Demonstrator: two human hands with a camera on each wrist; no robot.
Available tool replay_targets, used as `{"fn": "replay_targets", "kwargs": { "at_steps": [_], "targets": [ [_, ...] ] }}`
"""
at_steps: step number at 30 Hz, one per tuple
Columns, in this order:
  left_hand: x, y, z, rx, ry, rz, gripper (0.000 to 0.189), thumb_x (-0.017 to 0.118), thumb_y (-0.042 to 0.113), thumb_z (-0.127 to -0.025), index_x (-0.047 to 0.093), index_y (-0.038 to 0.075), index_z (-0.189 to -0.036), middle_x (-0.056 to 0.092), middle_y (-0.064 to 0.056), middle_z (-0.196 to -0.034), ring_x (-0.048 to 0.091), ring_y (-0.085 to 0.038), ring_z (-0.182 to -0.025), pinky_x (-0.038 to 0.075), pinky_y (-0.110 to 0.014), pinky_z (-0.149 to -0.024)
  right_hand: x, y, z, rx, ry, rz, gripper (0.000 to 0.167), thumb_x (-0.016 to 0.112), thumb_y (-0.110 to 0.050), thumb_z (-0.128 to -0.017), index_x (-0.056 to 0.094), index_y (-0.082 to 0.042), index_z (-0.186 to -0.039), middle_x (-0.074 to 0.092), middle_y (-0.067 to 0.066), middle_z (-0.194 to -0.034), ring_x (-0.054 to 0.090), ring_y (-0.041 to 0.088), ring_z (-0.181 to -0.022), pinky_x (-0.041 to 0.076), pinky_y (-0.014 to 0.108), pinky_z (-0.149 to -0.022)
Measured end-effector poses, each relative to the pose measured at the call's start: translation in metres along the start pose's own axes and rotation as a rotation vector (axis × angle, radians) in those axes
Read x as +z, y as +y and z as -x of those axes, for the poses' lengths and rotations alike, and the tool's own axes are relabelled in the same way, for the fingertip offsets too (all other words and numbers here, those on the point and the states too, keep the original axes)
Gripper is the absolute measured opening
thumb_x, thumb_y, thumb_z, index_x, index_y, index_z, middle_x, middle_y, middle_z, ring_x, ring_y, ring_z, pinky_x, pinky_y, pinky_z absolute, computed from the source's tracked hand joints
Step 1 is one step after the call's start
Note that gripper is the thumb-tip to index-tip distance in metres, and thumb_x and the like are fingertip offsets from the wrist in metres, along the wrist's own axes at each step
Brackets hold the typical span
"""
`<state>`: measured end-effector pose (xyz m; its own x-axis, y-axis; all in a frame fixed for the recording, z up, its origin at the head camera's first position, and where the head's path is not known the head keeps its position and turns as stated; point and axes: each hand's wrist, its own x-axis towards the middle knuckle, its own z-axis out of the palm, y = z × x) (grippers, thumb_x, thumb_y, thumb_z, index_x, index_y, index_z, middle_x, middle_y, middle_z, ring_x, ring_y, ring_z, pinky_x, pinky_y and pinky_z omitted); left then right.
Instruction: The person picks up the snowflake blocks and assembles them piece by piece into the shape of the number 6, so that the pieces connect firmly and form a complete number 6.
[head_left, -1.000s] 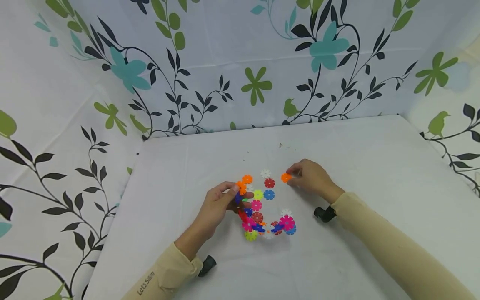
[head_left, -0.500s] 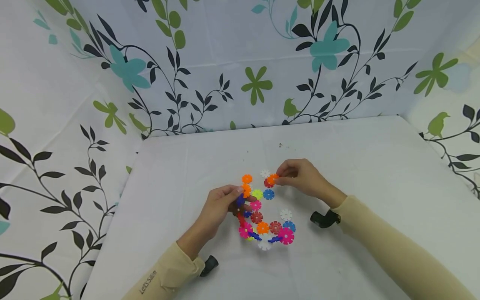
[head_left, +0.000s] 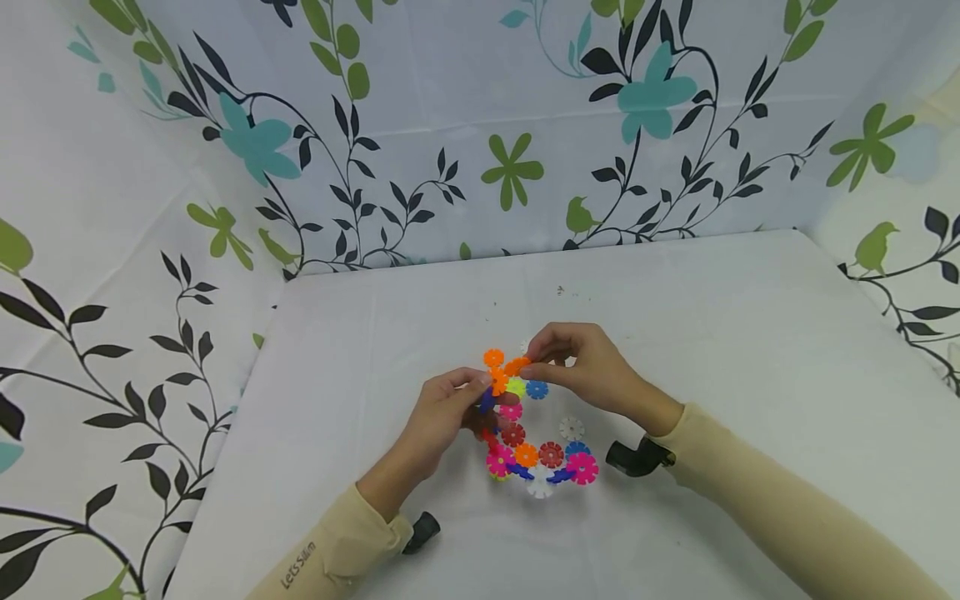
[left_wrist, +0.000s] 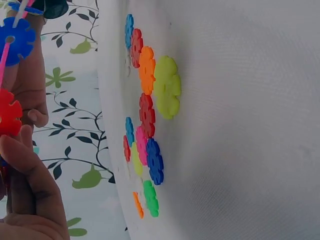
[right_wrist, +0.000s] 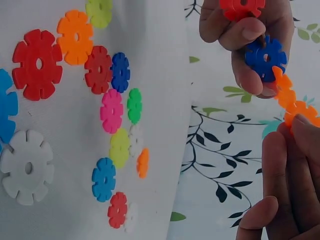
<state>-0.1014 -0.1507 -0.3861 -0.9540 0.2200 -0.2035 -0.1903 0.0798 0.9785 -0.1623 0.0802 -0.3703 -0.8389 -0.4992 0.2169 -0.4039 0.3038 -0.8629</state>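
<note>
Flat, flower-shaped discs with notched rims and pierced centres, interlocked as a chain (head_left: 500, 460), hang in a curve from the pinching left hand (head_left: 446, 408); between the hands, the right hand (head_left: 585, 364) pinches an orange disc (right_wrist: 301, 110) against the chain's orange end. Further discs (head_left: 551, 455) lie on a smooth white surface (head_left: 750, 333) before leaf-printed fabric (head_left: 450, 83).

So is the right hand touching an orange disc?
Touching. The right wrist view shows the right hand pinching an orange disc, its thumb lying over the disc's edge.
</note>
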Motion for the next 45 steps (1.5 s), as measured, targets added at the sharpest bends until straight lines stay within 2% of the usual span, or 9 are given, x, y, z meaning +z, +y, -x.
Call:
{"fn": "replay_targets", "kwargs": {
  "at_steps": [7,12,18,25,31,37,41,45],
  "targets": [
    [0.0,0.002,0.0,-0.001,-0.027,0.001,0.034,0.055,0.032,-0.106,0.062,0.001,-0.118,0.076,-0.011,-0.104,0.071,-0.026,-0.077,0.053,-0.027,-0.064,0.002,0.0,0.0,-0.018,-0.004,0.0,0.014,0.083,-0.015,-0.086,0.072,-0.014,-0.094,0.073,-0.006,-0.09,0.069,0.014,-0.084,0.056,0.038,-0.075],
    [-0.001,0.004,0.001,-0.001,-0.063,0.013,0.034,0.054,0.033,-0.106,0.061,0.003,-0.12,0.075,-0.014,-0.106,0.071,-0.026,-0.076,0.054,-0.026,-0.062,0.003,-0.001,0.0,-0.03,0.006,0.007,0.012,0.082,-0.016,-0.087,0.072,-0.016,-0.093,0.073,-0.009,-0.088,0.067,0.014,-0.082,0.054,0.035,-0.072],
    [-0.001,0.004,0.003,-0.01,-0.119,0.067,0.027,0.046,0.03,-0.109,0.052,0.006,-0.12,0.059,-0.027,-0.102,0.059,-0.021,-0.065,0.051,-0.025,-0.058,0.008,-0.003,0.001,-0.077,0.047,0.015,0.009,0.084,-0.018,-0.086,0.076,-0.018,-0.089,0.073,-0.012,-0.086,0.062,0.016,-0.081,0.05,0.034,-0.069],
    [-0.001,0.006,0.002,-0.015,-0.138,0.077,0.024,0.044,0.029,-0.11,0.046,0.006,-0.118,0.058,-0.021,-0.097,0.059,-0.021,-0.064,0.05,-0.025,-0.055,0.012,-0.001,0.003,-0.117,0.08,0.039,0.009,0.085,-0.018,-0.084,0.076,-0.019,-0.086,0.073,-0.015,-0.085,0.061,0.014,-0.08,0.047,0.037,-0.069],
    [-0.002,0.006,0.002,-0.011,-0.136,0.073,0.023,0.044,0.028,-0.11,0.046,0.006,-0.117,0.057,-0.026,-0.101,0.059,-0.021,-0.064,0.051,-0.025,-0.054,0.014,0.001,0.002,-0.131,0.079,0.03,0.008,0.084,-0.019,-0.085,0.076,-0.019,-0.086,0.073,-0.014,-0.086,0.06,0.015,-0.08,0.047,0.038,-0.07],
    [-0.003,0.007,0.001,-0.001,-0.138,0.068,0.022,0.044,0.027,-0.11,0.045,0.006,-0.117,0.06,-0.015,-0.093,0.06,-0.02,-0.062,0.051,-0.025,-0.053,0.018,0.003,0.002,-0.149,0.088,0.015,0.009,0.084,-0.016,-0.085,0.076,-0.018,-0.084,0.074,-0.013,-0.086,0.062,0.014,-0.082,0.049,0.04,-0.071],
    [-0.003,0.005,0.001,-0.007,-0.127,0.022,0.024,0.045,0.028,-0.11,0.047,0.006,-0.117,0.062,-0.02,-0.095,0.062,-0.021,-0.064,0.053,-0.027,-0.056,0.019,0.002,0.002,-0.129,0.065,0.043,0.008,0.085,-0.018,-0.084,0.077,-0.019,-0.085,0.074,-0.015,-0.087,0.063,0.012,-0.082,0.051,0.038,-0.07],
    [-0.008,-0.001,0.0,-0.036,-0.146,-0.03,0.028,0.044,0.031,-0.11,0.048,0.004,-0.118,0.063,-0.03,-0.104,0.068,-0.026,-0.071,0.058,-0.032,-0.063,0.014,0.001,0.002,-0.083,-0.027,0.089,0.009,0.084,-0.021,-0.086,0.079,-0.02,-0.094,0.074,-0.016,-0.091,0.063,0.011,-0.082,0.053,0.033,-0.07]
  ]
}}
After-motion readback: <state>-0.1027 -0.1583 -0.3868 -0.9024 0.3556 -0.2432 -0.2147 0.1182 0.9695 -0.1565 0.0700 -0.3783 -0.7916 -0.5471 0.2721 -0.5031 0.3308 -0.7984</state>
